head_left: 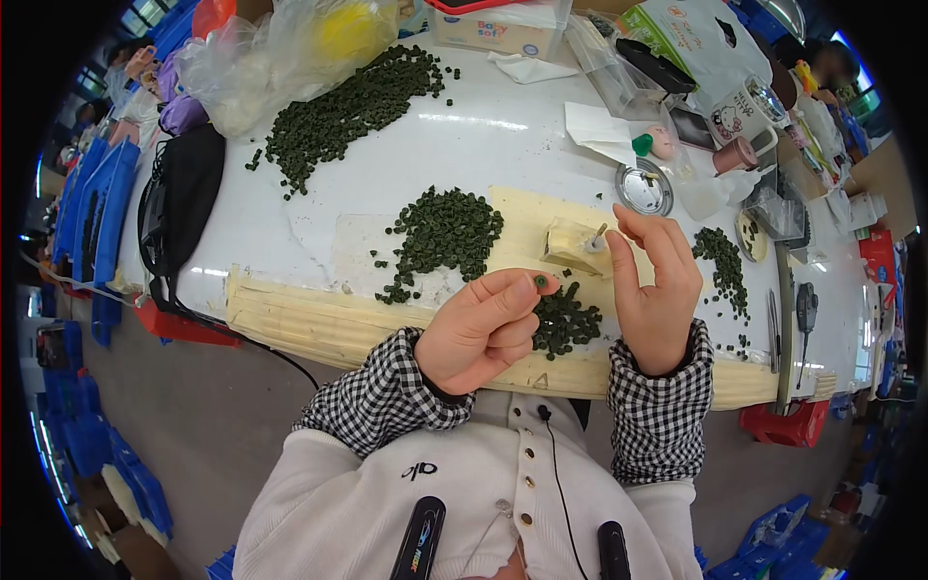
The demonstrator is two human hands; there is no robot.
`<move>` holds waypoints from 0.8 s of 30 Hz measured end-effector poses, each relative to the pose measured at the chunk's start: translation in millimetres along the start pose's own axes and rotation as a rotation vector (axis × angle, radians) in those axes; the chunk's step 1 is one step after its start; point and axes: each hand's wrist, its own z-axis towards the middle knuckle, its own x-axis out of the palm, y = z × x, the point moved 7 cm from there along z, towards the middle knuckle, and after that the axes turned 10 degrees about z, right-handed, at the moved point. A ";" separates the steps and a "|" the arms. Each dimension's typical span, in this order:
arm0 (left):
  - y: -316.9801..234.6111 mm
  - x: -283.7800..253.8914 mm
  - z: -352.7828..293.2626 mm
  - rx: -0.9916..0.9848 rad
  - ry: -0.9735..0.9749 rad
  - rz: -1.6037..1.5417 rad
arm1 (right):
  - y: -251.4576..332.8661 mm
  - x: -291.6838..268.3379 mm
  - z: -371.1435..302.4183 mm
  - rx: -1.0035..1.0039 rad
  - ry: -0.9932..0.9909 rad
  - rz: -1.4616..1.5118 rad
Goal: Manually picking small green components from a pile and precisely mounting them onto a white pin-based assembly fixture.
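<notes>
Between thumb and forefinger of my left hand (483, 324) is a small round dark green part (540, 281). My right hand (659, 280) is raised to the right of it, thumb and forefinger apart, with nothing visible between them. Beside that thumb, a small white holder with a thin brownish pin (597, 239) stands on a pale yellow block (568, 246) wrapped in clear film. Under and between my hands lies a small pile of green parts (565, 324). A larger pile of the same parts (447, 232) sits beyond my left hand.
A long heap of green parts (338, 121) lies at the far left, another pile (723, 269) at the right. Also on the table are a round metal lid (645, 188), tweezers (772, 329), a black handheld radio (806, 307), a mug (742, 118) and a black bag (193, 184).
</notes>
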 end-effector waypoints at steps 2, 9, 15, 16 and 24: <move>0.2 0.0 -0.1 0.000 0.005 0.005 | -1.5 0.7 -0.6 0.001 0.003 -0.003; -0.5 -0.3 -0.8 0.018 0.043 0.054 | -1.9 4.1 1.1 -0.019 0.038 -0.021; -24.9 -6.0 -5.8 0.356 -0.254 0.570 | -1.5 5.3 1.1 -0.049 0.061 -0.037; -32.2 -5.3 -9.3 0.450 -0.335 0.729 | -0.8 5.4 2.1 -0.045 0.046 -0.024; -46.1 16.4 -23.0 0.662 -0.461 1.207 | 3.2 7.6 5.3 -0.070 0.063 -0.039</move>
